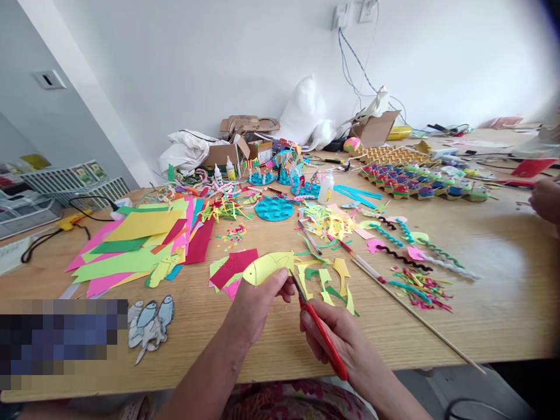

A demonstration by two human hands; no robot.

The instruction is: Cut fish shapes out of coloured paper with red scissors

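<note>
My left hand [258, 300] pinches a yellow paper fish [266, 267] with a drawn eye and outline, held above the table. In my right hand [335, 332] are red-handled scissors [324, 335], fingers wrapped around the handles. Their blade tips point up and left, right at the fish's tail end; whether they touch the paper I cannot tell. Just beyond the scissors lie curved yellow and green paper offcuts [326, 280]. Left of the fish is a small stack of red and pink paper pieces [231, 268]. Cut-out grey and blue fish [151, 321] lie near my left forearm.
Coloured paper sheets [140, 233] cover the left side. A wooden stick [420, 318] and pipe cleaners [402, 259] lie to the right. A blue scalloped disc [274, 208], a glue bottle [326, 186] and painted egg-carton pieces [405, 186] stand farther back. Another person's hand [545, 201] is at far right.
</note>
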